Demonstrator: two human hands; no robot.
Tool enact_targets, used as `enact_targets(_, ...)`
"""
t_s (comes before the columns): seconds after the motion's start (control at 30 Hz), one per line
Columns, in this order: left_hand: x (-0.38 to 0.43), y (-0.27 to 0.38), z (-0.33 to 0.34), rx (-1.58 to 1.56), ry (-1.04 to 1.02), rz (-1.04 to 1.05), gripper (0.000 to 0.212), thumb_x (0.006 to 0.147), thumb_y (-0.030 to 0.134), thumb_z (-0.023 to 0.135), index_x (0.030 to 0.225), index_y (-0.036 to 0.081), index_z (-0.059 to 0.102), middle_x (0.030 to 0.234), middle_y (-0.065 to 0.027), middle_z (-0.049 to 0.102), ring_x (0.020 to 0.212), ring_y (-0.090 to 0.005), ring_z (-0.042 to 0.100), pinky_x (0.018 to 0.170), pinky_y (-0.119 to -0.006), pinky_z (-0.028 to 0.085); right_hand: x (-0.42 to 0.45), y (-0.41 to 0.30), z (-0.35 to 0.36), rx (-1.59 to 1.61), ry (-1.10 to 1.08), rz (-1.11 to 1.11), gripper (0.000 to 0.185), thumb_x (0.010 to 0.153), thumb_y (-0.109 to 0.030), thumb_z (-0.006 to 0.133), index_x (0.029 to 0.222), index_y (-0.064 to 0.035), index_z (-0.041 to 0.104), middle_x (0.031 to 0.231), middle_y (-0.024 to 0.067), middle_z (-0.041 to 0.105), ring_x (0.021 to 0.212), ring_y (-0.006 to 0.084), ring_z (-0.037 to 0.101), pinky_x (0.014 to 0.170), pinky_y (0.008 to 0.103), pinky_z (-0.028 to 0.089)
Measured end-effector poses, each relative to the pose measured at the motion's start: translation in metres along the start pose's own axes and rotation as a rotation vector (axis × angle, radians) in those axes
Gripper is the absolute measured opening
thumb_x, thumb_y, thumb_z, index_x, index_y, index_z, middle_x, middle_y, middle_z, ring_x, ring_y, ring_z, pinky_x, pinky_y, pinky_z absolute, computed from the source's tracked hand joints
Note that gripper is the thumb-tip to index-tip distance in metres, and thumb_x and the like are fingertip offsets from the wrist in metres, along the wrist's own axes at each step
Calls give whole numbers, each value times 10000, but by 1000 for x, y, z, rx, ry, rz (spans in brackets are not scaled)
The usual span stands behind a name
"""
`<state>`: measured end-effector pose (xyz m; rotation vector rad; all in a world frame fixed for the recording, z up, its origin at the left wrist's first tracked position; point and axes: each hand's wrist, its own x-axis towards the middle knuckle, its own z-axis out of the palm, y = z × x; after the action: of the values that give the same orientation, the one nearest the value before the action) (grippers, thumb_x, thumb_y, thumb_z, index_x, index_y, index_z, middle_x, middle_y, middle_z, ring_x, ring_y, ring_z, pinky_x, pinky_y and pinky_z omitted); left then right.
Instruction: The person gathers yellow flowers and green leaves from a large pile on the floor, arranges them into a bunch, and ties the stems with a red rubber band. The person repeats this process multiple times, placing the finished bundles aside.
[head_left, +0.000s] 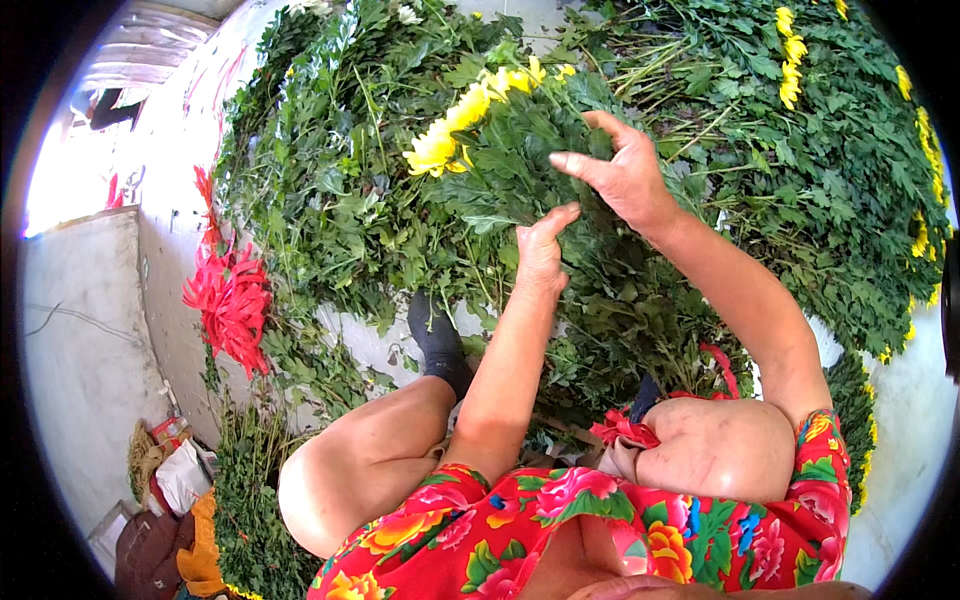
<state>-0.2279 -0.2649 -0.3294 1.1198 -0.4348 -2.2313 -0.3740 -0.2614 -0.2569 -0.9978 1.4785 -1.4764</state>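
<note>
A leafy bunch of yellow chrysanthemums (510, 142) is held up in front of me, its flower heads in a row towards the upper left. My left hand (541, 244) grips the bunch low on its near side, thumb across the leaves and the other fingers mostly hidden. On the bunch's right side is my right hand (630, 172), with thumb and forefinger spread against the foliage. Its remaining fingers cannot be seen clearly. Beneath the bunch, dark leaves and stems (630, 300) hang down between my legs.
Cut chrysanthemum stems (337, 187) cover the floor ahead and left. Stacked bunches with yellow blooms (825, 172) lie at right. Red strips (232, 307) hang by the left wall; more red strips (626, 429) lie at my right knee. Bags and cloth (180, 480) sit lower left.
</note>
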Motion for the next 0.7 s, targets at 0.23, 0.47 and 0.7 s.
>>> enact_targets(0.23, -2, 5, 6, -18, 8, -67, 325, 761, 39, 655, 1072, -56, 664, 1083, -138, 690, 966, -261, 673, 884, -422, 562, -17, 16, -9, 579, 338, 273, 126, 916, -66, 699, 1021, -80, 631, 1036, 20, 698, 942, 104, 639, 849, 285, 519)
enact_targets(0.47, -2, -3, -2, -22, -16, -82, 303, 783, 105, 675, 1056, -25, 674, 1052, -139, 707, 944, -272, 691, 882, -442, 571, -34, 24, -4, 535, 456, 275, 209, 903, -75, 727, 1057, -61, 587, 1019, 31, 686, 917, 118, 633, 850, 290, 512)
enact_targets(0.7, -6, -11, -2, -10, -96, -118, 343, 792, 89, 685, 1122, 4, 656, 1055, -109, 698, 945, -256, 684, 878, -426, 570, -29, 51, -4, -48, 399, 55, 211, 870, -115, 756, 964, -22, 591, 828, 55, 677, 724, 100, 572, 658, 291, 502)
